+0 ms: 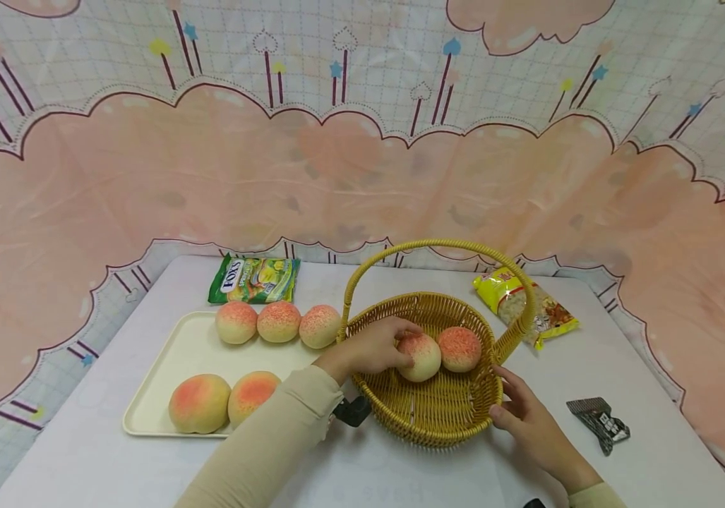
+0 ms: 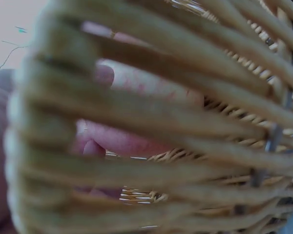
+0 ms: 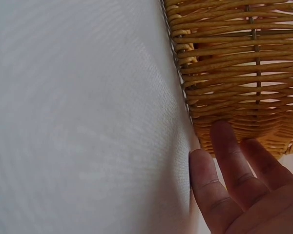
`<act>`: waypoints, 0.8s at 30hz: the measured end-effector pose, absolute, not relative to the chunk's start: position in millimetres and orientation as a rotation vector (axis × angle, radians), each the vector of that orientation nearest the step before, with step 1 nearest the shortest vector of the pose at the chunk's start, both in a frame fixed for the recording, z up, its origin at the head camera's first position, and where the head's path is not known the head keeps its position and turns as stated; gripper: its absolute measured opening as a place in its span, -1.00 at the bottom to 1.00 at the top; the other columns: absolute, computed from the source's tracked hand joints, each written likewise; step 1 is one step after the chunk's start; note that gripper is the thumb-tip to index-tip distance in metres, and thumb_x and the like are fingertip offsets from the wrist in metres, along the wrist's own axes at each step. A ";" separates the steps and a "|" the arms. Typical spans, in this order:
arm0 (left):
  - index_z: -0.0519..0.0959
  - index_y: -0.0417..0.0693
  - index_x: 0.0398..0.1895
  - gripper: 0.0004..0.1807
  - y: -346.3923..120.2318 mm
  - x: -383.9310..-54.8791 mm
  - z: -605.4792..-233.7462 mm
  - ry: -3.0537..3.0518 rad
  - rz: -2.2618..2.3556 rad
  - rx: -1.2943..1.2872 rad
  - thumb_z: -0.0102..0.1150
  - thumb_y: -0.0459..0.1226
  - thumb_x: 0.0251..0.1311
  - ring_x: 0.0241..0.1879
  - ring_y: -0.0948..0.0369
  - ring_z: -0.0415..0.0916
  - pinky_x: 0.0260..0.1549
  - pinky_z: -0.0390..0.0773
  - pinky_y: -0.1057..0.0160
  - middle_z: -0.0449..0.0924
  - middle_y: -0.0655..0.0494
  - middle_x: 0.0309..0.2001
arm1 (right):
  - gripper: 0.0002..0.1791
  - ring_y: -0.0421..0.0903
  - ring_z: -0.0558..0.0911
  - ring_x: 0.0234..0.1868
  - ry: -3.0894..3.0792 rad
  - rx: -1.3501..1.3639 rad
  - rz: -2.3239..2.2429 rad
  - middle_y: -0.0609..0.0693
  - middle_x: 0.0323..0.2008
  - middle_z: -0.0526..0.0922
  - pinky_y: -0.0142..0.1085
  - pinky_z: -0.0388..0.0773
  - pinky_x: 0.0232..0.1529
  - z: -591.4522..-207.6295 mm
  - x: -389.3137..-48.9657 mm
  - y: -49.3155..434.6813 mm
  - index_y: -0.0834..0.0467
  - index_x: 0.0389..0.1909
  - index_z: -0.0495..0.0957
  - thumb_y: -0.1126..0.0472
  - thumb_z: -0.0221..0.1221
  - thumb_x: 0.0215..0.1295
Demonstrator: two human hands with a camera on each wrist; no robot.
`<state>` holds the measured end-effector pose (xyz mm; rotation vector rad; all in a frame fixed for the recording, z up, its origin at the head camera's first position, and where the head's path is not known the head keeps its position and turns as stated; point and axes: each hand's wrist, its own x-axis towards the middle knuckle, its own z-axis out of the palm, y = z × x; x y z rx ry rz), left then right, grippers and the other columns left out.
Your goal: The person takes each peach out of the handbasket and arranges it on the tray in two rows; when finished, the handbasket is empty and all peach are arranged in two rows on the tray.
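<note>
A yellow wicker basket (image 1: 422, 416) with a tall arched handle stands on the table in the head view. Inside it, my left hand (image 1: 375, 344) grips a pale peach (image 1: 422, 363) with a pink blush. A redder peach (image 1: 460, 348) lies right beside that one in the basket. Through the blurred basket wall, the left wrist view shows fingertips against the peach (image 2: 146, 85). My right hand (image 1: 532, 422) rests against the outer right side of the basket. In the right wrist view its fingers (image 3: 229, 156) are extended, touching the weave low down near the tabletop.
Several more peaches (image 1: 200, 403) lie on a cream tray (image 1: 174, 367) at left, three along its back edge. Behind it is a green FOX'S candy bag (image 1: 254, 280). A yellow snack bag (image 1: 527, 305) lies behind the basket at right, a small dark packet (image 1: 598, 423) farther right.
</note>
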<state>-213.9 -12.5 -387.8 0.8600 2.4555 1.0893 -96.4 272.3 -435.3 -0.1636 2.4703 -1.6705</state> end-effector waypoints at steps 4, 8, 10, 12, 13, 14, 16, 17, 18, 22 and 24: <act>0.50 -0.13 0.31 -0.41 -11.7 -214.8 -389.0 2.456 1.086 0.826 0.33 -0.37 0.15 0.17 0.12 0.41 0.13 0.43 0.16 0.49 0.00 0.24 | -0.28 0.28 0.52 0.17 2.469 -0.163 -1.671 0.57 0.42 0.04 -0.30 0.58 -0.09 -435.4 -96.6 272.4 0.19 0.56 -0.06 0.26 0.06 0.53; 0.50 -0.09 0.31 -0.41 -10.4 -214.4 -390.8 2.451 1.082 0.799 0.34 -0.36 0.16 0.18 0.13 0.40 0.16 0.42 0.14 0.48 0.00 0.25 | -0.28 0.26 0.53 0.16 2.470 -0.155 -1.670 0.57 0.42 0.04 -0.30 0.58 -0.09 -435.4 -96.6 272.2 0.19 0.56 -0.05 0.25 0.06 0.53; 0.49 -0.07 0.32 -0.41 -9.7 -213.5 -391.4 2.454 1.071 0.796 0.36 -0.34 0.17 0.22 0.11 0.39 0.19 0.41 0.12 0.47 0.01 0.27 | -0.28 0.25 0.53 0.16 2.471 -0.154 -1.671 0.57 0.42 0.04 -0.29 0.59 -0.10 -435.5 -96.7 272.1 0.19 0.56 -0.05 0.25 0.07 0.53; 0.48 -0.04 0.32 -0.41 -9.1 -212.6 -391.6 2.453 1.066 0.790 0.36 -0.32 0.19 0.25 0.09 0.37 0.21 0.39 0.10 0.45 0.01 0.28 | -0.28 0.25 0.53 0.15 2.470 -0.154 -1.674 0.57 0.41 0.05 -0.29 0.59 -0.10 -435.7 -96.7 272.1 0.19 0.56 -0.05 0.26 0.07 0.53; 0.48 -0.03 0.33 -0.40 -8.6 -212.3 -391.7 2.451 1.065 0.785 0.37 -0.31 0.19 0.25 0.09 0.38 0.21 0.39 0.10 0.46 0.02 0.28 | -0.28 0.25 0.54 0.15 2.470 -0.155 -1.676 0.57 0.41 0.05 -0.29 0.59 -0.10 -435.8 -96.8 272.1 0.19 0.56 -0.05 0.26 0.07 0.53; 0.47 -0.01 0.34 -0.39 -8.3 -212.1 -392.0 2.448 1.063 0.777 0.37 -0.30 0.19 0.25 0.09 0.39 0.20 0.40 0.10 0.46 0.02 0.28 | -0.28 0.24 0.54 0.15 2.469 -0.156 -1.675 0.57 0.41 0.05 -0.29 0.59 -0.10 -436.0 -96.9 272.2 0.20 0.56 -0.05 0.26 0.07 0.53; 0.45 0.02 0.34 -0.37 -7.8 -211.6 -392.5 2.442 1.061 0.769 0.40 -0.27 0.18 0.20 0.09 0.43 0.16 0.44 0.11 0.48 0.03 0.26 | -0.28 0.24 0.54 0.15 2.471 -0.154 -1.671 0.57 0.41 0.05 -0.29 0.59 -0.10 -436.0 -96.8 272.3 0.19 0.56 -0.05 0.25 0.07 0.53; 0.44 0.03 0.36 -0.35 -7.6 -211.6 -392.8 2.436 1.060 0.764 0.40 -0.25 0.17 0.18 0.10 0.45 0.14 0.45 0.11 0.48 0.02 0.25 | -0.28 0.24 0.54 0.15 2.471 -0.152 -1.671 0.57 0.41 0.05 -0.29 0.59 -0.10 -435.9 -96.7 272.3 0.20 0.56 -0.05 0.25 0.07 0.53; 0.42 0.04 0.37 -0.34 -7.2 -211.8 -393.1 2.431 1.055 0.766 0.41 -0.24 0.17 0.16 0.10 0.46 0.12 0.46 0.12 0.49 0.02 0.25 | -0.28 0.24 0.54 0.15 2.471 -0.152 -1.671 0.58 0.41 0.05 -0.29 0.59 -0.10 -435.8 -96.6 272.3 0.20 0.56 -0.05 0.25 0.07 0.53; 0.39 0.05 0.40 -0.28 -6.4 -211.7 -393.6 2.427 1.029 0.792 0.43 -0.20 0.15 0.12 0.12 0.48 0.09 0.48 0.15 0.49 0.02 0.23 | -0.28 0.24 0.54 0.15 2.471 -0.160 -1.674 0.58 0.41 0.05 -0.28 0.59 -0.10 -435.6 -96.5 272.4 0.19 0.56 -0.05 0.26 0.07 0.52; 0.38 0.07 0.41 -0.25 -6.0 -211.5 -393.7 2.431 1.009 0.798 0.44 -0.18 0.13 0.11 0.13 0.48 0.08 0.48 0.16 0.49 0.04 0.24 | -0.28 0.25 0.53 0.15 2.469 -0.162 -1.676 0.58 0.41 0.04 -0.28 0.59 -0.10 -435.4 -96.6 272.4 0.19 0.56 -0.05 0.26 0.07 0.52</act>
